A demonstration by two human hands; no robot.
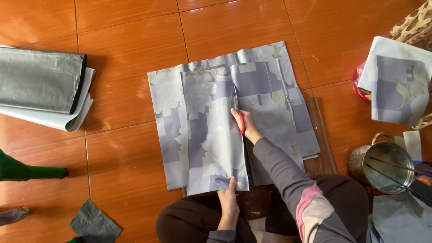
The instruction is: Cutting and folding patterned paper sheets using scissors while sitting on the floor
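The person sits on the orange tiled floor [126, 40] with a piece of grey-lilac floral fabric [202, 126] spread out flat in front of their knees, partly over a dark wooden board [320, 148]. Their right hand [245, 123] is closed around a pair of red-handled scissors [239, 114], the blades pointing away from the body and lying along a cut line that runs up the middle of the cloth. The left hand [228, 198] is pressed down on the near edge of the fabric, fingers gripping the hem just beside the cut.

Off to the left lies a folded stack of grey and white sheet material [42, 85], and nearer, a dark green bottle [27, 170] on its side and a small dark grey scrap [94, 222]. To the right, another folded piece of the same printed cloth [398, 85] sits well apart, with a metal pot [384, 164] close by the person's knee.
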